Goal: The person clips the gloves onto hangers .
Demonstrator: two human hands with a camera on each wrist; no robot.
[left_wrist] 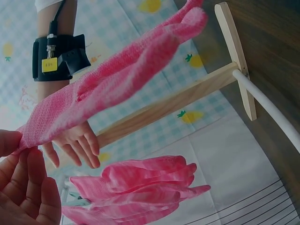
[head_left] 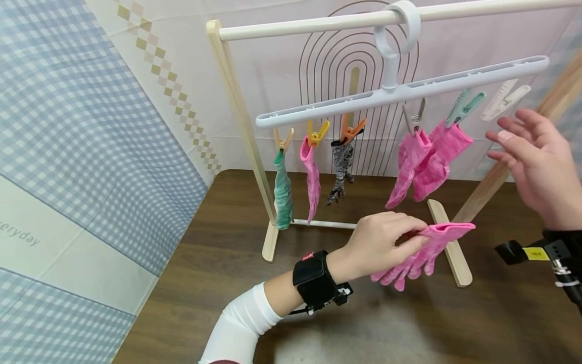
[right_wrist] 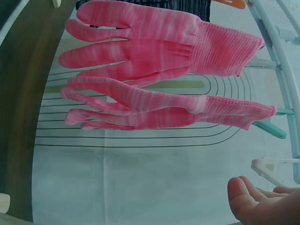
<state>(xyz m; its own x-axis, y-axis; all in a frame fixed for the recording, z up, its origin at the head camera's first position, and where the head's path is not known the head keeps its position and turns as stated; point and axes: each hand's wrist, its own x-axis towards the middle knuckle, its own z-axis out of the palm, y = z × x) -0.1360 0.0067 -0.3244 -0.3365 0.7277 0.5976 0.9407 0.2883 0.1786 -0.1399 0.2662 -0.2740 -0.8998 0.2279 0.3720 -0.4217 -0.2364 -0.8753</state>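
My left hand (head_left: 382, 240) pinches a pink knit glove (head_left: 416, 265) by its cuff, and the glove's fingers dangle below the hanging row. In the left wrist view the thumb and fingers of that hand (left_wrist: 23, 183) hold the cuff edge of the glove (left_wrist: 98, 89). My right hand (head_left: 543, 162) is raised with relaxed fingers, holding nothing, just below and right of a white clothespin (head_left: 504, 101) at the hanger's right end. Two pink gloves (head_left: 411, 162) hang nearby, one from a grey clothespin (head_left: 415, 119), the other from a teal clothespin (head_left: 464, 108).
A white clip hanger (head_left: 336, 104) hangs from the rack's white bar (head_left: 309, 26). Further left hang a green glove (head_left: 283, 192), a pink one (head_left: 311, 177) and a black-and-white one (head_left: 340, 167). Wooden rack feet (head_left: 450, 247) stand on the brown table (head_left: 200, 283).
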